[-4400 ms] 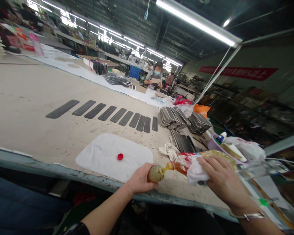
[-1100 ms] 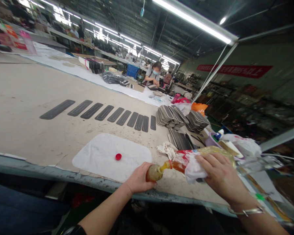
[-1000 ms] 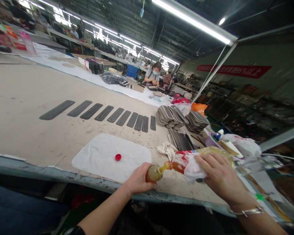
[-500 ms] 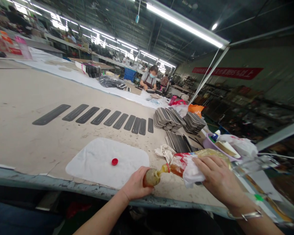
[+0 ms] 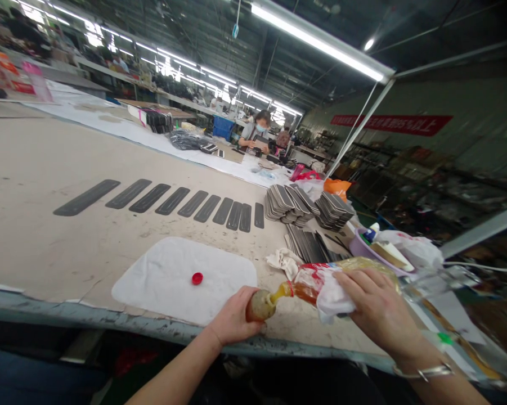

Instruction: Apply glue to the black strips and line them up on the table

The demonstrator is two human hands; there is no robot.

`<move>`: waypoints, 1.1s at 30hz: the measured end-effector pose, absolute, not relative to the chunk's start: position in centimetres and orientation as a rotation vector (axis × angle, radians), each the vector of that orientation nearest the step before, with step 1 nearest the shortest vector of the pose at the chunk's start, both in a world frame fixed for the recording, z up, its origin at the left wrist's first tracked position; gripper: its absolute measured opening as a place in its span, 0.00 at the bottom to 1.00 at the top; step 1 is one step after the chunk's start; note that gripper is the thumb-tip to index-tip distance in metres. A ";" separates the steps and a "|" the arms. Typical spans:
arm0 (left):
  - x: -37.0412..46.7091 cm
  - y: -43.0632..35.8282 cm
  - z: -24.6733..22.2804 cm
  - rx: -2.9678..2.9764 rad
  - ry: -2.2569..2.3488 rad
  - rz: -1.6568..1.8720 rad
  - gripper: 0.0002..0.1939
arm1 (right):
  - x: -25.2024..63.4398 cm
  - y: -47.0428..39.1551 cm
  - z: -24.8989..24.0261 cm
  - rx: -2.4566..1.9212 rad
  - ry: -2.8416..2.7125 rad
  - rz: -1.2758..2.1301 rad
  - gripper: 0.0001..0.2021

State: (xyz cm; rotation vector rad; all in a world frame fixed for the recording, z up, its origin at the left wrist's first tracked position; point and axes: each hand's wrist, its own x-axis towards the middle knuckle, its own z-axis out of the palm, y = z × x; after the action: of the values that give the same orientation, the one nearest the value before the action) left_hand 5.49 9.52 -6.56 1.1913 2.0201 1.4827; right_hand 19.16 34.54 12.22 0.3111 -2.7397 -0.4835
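My left hand (image 5: 235, 316) is closed around a small, smeared jar (image 5: 261, 306), tilted with its mouth to the right. My right hand (image 5: 382, 304) grips a large plastic bottle (image 5: 307, 288) of amber liquid, with a white cloth (image 5: 333, 298) between the fingers and the bottle. The bottle lies nearly level, its neck at the jar's mouth, and yellowish liquid runs from it into the jar. A red bottle cap (image 5: 197, 278) rests on a white sheet (image 5: 160, 281) left of my hands.
Dark rounded strips (image 5: 172, 201) lie in a row across the table. Stacks of similar pieces (image 5: 289, 203) stand at the right, near a crumpled cloth (image 5: 284, 260) and a purple basin (image 5: 358, 247). Across the table a masked co-worker (image 5: 257, 135) holds a flat piece.
My hands, the jar and the bottle stay almost still while liquid keeps flowing. The co-worker across the table has lifted a flat piece upright.
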 end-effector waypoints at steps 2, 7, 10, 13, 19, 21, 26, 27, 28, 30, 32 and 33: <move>5.5 9.5 -6.5 1.189 2.016 1.481 0.33 | 19.2 34.6 12.1 0.301 -2.747 -0.481 0.17; 5.5 9.6 -6.6 1.189 2.024 1.479 0.33 | 19.1 34.3 12.1 0.279 -2.757 -0.489 0.16; 5.4 9.6 -6.7 1.195 2.024 1.472 0.34 | 19.0 34.2 12.1 0.287 -2.747 -0.491 0.16; 5.4 9.6 -6.7 1.199 2.018 1.482 0.34 | 19.0 34.2 12.0 0.289 -2.740 -0.504 0.15; 5.4 9.6 -7.0 1.190 2.022 1.478 0.34 | 19.3 34.5 11.6 0.263 -2.754 -0.494 0.16; 5.4 9.6 -7.0 1.195 2.021 1.481 0.35 | 19.3 34.5 11.4 0.255 -2.763 -0.487 0.16; 5.4 9.6 -7.0 1.196 2.025 1.488 0.34 | 19.3 34.4 11.1 0.261 -2.771 -0.484 0.16; 5.4 9.6 -6.9 1.196 2.026 1.488 0.34 | 19.3 34.4 11.1 0.258 -2.772 -0.482 0.16; 5.4 9.6 -6.9 1.196 2.026 1.488 0.34 | 19.3 34.4 11.1 0.255 -2.773 -0.480 0.16; 5.4 9.6 -6.8 1.197 2.025 1.483 0.34 | 19.3 34.4 11.1 0.249 -2.776 -0.477 0.15; 5.4 9.5 -6.7 1.194 2.024 1.478 0.34 | 19.4 34.5 11.1 0.241 -2.775 -0.474 0.15; 5.4 9.5 -6.6 1.192 2.022 1.475 0.34 | 19.4 34.6 11.0 0.236 -2.775 -0.473 0.15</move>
State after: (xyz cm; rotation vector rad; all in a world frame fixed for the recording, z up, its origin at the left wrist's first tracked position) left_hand 5.45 9.55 -6.63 1.1923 2.0224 1.4751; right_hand 19.41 34.58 11.02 0.2362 -2.7750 -0.4730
